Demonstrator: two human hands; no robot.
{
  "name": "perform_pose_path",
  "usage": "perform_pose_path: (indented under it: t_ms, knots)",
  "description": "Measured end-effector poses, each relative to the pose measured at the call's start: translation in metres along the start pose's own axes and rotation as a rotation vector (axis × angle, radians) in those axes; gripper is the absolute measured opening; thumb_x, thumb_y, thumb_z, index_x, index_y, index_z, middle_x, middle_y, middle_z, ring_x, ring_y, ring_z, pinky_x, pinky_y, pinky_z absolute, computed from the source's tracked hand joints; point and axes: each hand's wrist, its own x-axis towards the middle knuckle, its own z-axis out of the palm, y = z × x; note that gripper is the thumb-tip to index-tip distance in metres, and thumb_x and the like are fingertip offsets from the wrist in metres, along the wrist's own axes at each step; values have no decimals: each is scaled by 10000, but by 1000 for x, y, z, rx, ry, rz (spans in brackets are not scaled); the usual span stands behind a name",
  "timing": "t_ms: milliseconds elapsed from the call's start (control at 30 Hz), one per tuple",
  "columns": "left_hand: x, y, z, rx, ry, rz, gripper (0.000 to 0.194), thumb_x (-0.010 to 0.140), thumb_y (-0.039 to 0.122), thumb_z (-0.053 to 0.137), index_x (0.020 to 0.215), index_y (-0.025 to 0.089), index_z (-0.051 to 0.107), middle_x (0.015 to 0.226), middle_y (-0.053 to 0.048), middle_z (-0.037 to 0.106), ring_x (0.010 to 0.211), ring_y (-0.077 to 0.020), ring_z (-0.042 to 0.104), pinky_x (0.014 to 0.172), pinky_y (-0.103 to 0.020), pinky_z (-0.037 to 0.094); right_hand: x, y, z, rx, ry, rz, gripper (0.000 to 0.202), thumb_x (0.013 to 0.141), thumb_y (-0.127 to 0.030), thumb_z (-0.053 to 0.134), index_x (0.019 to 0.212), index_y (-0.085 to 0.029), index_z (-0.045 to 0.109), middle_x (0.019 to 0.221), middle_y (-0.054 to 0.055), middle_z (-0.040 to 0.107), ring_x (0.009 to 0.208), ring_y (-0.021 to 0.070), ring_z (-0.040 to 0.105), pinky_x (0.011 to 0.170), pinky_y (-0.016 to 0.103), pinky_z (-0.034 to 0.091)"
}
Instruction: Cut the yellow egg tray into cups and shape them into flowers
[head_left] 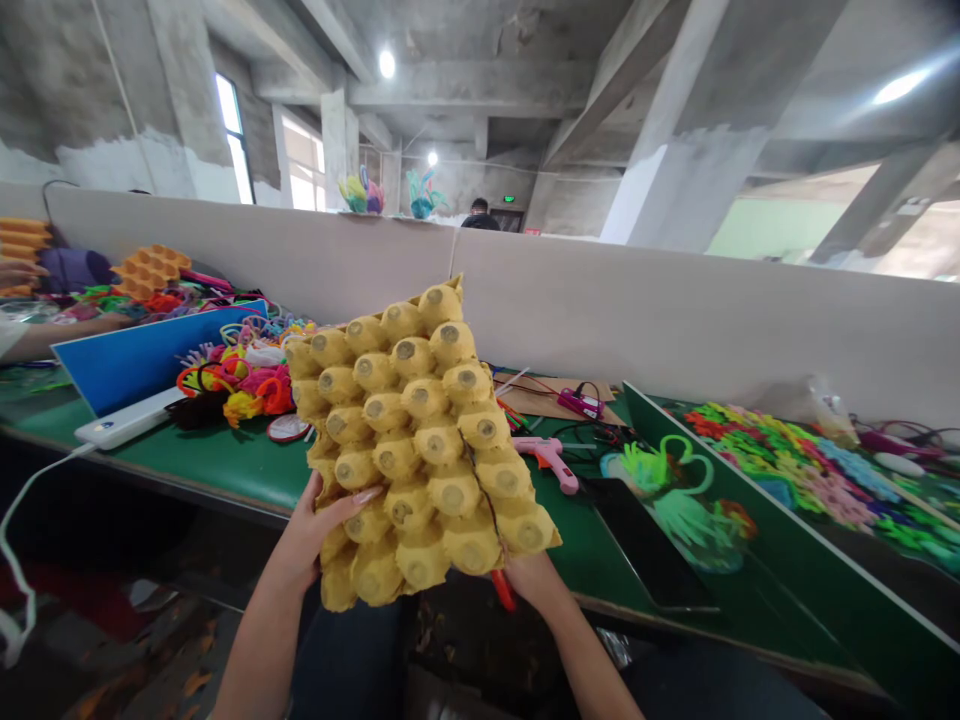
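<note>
A yellow egg tray (382, 410) is held up in front of me, its bumpy side facing me and tilted. My left hand (315, 525) grips its lower left edge, thumb on the front and the other fingers hidden behind. At the lower right, my right hand (529, 575) is partly covered by the tray. From it juts a red handle (503, 590), apparently of scissors whose blades are out of sight. A dark slit runs up from there between the two rightmost columns of cups. On the table behind lies a pink glue gun (551, 460).
A dark tablet (649, 550) lies right, beside green fuzzy crafts (694, 510). Colourful pipe cleaners heap at left (247, 375) and beyond a green divider (750, 520). A white power strip (135, 418) stands by a blue board (161, 350). Another person's arm (64, 335) reaches in far left.
</note>
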Motion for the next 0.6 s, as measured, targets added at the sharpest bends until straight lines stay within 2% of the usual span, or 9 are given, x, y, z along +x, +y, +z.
perform_pose_path:
  t_ms: [167,267,367,467,600]
  knots:
    - [-2,2,-3,74,-28,-68,668,484,151,766,1103,210,523,919,-54,691,823,-246,653,656,-301,546,-8,19,1,-1,-66,27,320,703,-482,523,895,-253,636,960,90,670,955,253,596,864,403,484]
    - [-2,2,-4,100,-22,-102,647,494,155,765,1095,197,528,923,-68,688,804,-242,657,658,-310,544,-12,29,1,-15,-43,27,291,710,-467,513,876,-262,637,955,70,673,928,242,607,848,397,497]
    - [-2,1,-5,115,-5,-124,637,500,150,762,1091,189,530,929,-79,687,802,-243,657,652,-311,542,-12,34,3,-45,-8,18,300,708,-476,513,892,-270,629,943,62,673,947,255,599,888,440,463]
    - [-1,1,-6,109,5,-129,659,499,141,762,1108,187,512,922,-82,689,795,-241,659,648,-309,541,-11,32,6,-39,24,23,338,718,-481,511,961,-265,605,959,71,667,982,266,583,895,460,449]
    - [1,0,-7,84,-21,-119,641,503,152,759,1093,173,510,898,-83,693,807,-247,657,659,-316,542,-7,18,8,-3,90,20,401,738,-466,514,1076,-255,552,1034,86,643,1033,260,558,868,421,471]
